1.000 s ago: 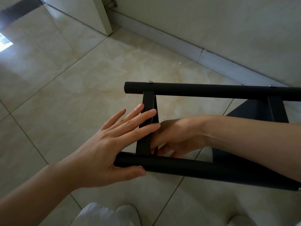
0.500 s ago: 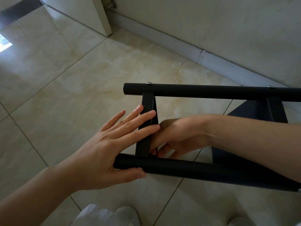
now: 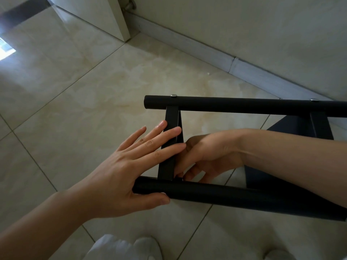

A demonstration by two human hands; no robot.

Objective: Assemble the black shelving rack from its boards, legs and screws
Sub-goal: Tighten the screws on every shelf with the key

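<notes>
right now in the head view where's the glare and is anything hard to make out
Head view: glare blows out the glossy beige tiled floor at far left; the matte black tubular rack leg and black crossbar merge in dimness; wide-angle bends the white baseboard.

The round black legs point(image 3: 244, 106) looked like matt painted metal, smooth, with small shiny silver screw heads point(image 3: 173, 95) set in the far one. The flat black crossbar point(image 3: 170, 128) had the same dull finish. The beige marbled floor tiles point(image 3: 75, 91) were glossy and reflective; the pale skirting board point(image 3: 187, 47) was matt.
</notes>
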